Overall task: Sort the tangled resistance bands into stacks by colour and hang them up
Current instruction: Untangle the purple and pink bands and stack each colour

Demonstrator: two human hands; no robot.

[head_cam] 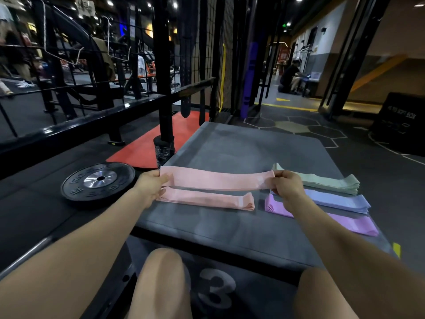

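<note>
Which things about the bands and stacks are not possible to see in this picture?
- Purple stack, head view: the right hand and forearm cover its middle.
- Blue stack: its left end is behind that hand.
- Band count in every stack, also the pink stack: layers too thin to tell.
- Where the pink band will hang: not shown.

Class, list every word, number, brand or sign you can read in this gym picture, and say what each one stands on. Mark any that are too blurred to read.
"ROGUE": raised letters on the black weight plate on the floor; its lower lettering is too blurred to read.
"3": large grey numeral on the front of the grey box; a digit beside it is hidden by a knee.
Pale print on the black box at far right: too blurred to read.
Hanging signs at upper left: unreadable.
</note>
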